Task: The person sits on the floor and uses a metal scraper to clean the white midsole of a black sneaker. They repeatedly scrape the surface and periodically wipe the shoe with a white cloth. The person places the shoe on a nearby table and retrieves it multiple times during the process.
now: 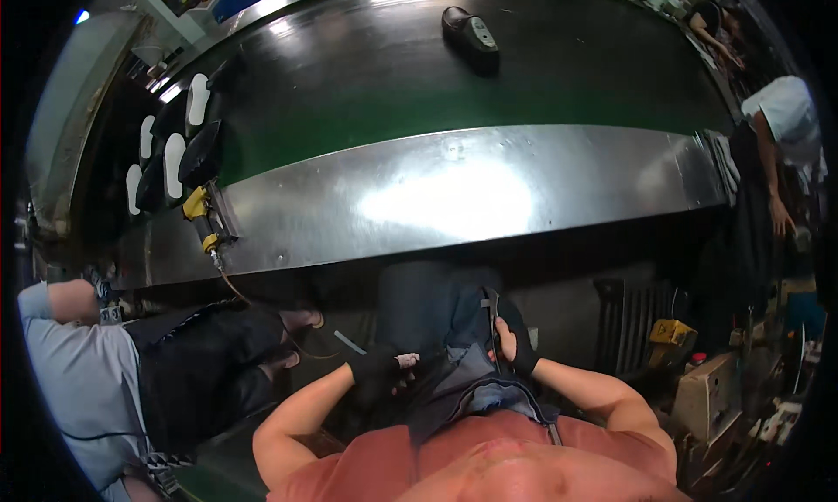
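Observation:
My left hand [377,368], in a dark fingerless glove, is beside my lap with its fingers curled. Pale wrapping covers its thumb. A thin, pale, flat strip [349,342] pokes out past the glove, seemingly held in this hand; what kind of thing it is I cannot make out. My right hand [517,349], also in a dark glove, rests against my dark apron [449,388] near a narrow strap [491,314]. Its fingers are stretched along the cloth and partly hidden.
Ahead runs a dark green conveyor belt [349,100] with a metal ledge [611,175]. A black shoe [463,44] lies far across. Several black shoes with white soles [175,166] and a yellow air tool [199,214] are left. Co-workers [87,362] sit left and right.

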Demonstrator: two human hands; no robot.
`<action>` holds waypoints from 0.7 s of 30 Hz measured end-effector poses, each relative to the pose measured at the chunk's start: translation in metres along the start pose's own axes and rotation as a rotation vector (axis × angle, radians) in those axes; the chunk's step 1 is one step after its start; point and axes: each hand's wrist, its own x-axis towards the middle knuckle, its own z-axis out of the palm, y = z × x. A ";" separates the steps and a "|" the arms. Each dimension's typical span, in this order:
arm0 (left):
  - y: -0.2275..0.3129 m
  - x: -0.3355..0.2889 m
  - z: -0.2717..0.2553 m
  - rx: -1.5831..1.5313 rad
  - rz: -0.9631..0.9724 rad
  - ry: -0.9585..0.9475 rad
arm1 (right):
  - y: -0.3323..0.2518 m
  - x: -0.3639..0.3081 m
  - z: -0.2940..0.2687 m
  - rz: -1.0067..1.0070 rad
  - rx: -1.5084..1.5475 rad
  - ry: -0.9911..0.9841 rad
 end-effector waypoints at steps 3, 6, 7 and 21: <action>-0.023 -0.007 0.027 -0.019 0.030 0.098 | 0.028 -0.008 -0.009 0.177 0.026 -0.060; -0.043 -0.011 0.037 0.050 0.084 0.127 | 0.024 -0.025 -0.006 0.163 -0.008 -0.053; -0.049 -0.012 0.039 0.056 0.077 0.130 | 0.016 -0.029 -0.005 0.159 -0.025 -0.060; -0.073 -0.014 0.032 -0.037 0.427 0.156 | 0.048 0.028 -0.002 0.097 0.058 -0.062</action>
